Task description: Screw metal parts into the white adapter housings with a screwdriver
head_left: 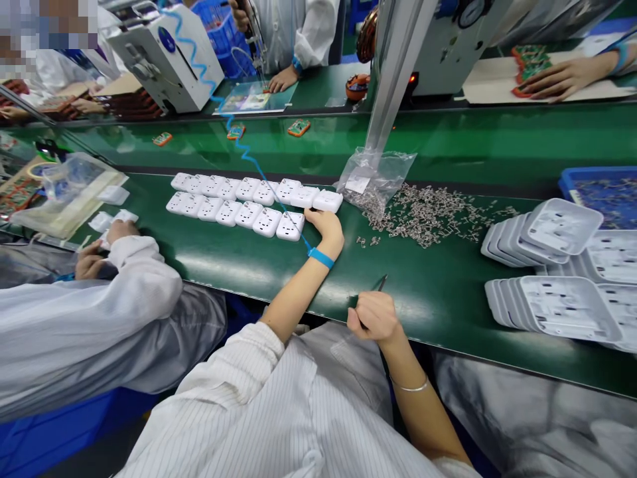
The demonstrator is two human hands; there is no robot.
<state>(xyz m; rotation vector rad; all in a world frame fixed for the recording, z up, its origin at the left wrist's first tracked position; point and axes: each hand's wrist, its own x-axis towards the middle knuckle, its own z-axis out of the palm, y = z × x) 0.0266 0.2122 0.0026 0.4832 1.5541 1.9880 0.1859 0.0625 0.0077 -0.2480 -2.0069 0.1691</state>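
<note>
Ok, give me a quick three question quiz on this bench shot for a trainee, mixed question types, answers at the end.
1. True or false: the left hand rests at the right end of the two rows of white socket covers.
2. What does the right hand grip? A) tweezers B) a cup C) a cloth
3. What lies loose beside the clear plastic bag?

Key
1. True.
2. A: thin metal tweezers, the tip poking out past the fingers.
3. A spread of small metal parts on the green bench.
</note>
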